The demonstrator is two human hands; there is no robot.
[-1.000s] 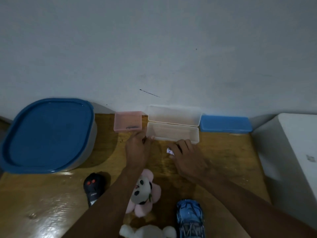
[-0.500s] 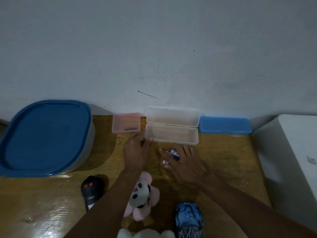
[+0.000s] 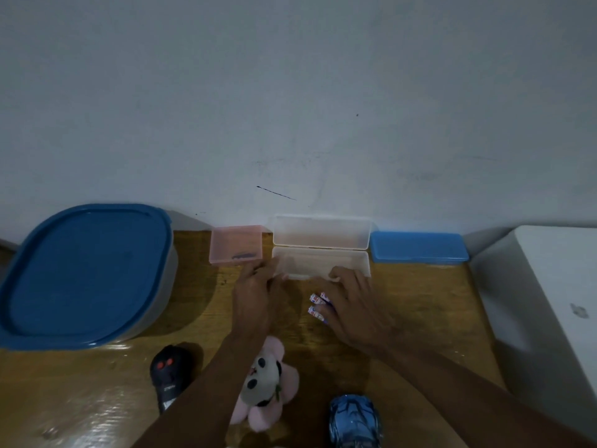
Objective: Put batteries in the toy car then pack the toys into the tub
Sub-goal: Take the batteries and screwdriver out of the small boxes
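Starting nearest, the toy car [image 3: 353,421] sits on the wooden table [image 3: 97,412], well behind the right fingers and beside that forearm. A pink plush [image 3: 265,386] lies under the left forearm, with a black remote [image 3: 169,379] to its left.

The left hand [image 3: 253,299] touches the near-left corner of the clear box [image 3: 323,263]; grip cannot be told. The right hand [image 3: 350,307] reaches the box's near rim. Batteries [image 3: 318,305] protrude just left of its fingers; hold cannot be told.

Table surface shows between the left fingers and the lidded tub [image 3: 84,273]. Beyond the fingers stand a pink box [image 3: 235,244], a blue case [image 3: 418,247] and the wall [image 3: 290,92]. A white unit [image 3: 555,302] bounds the right edge.
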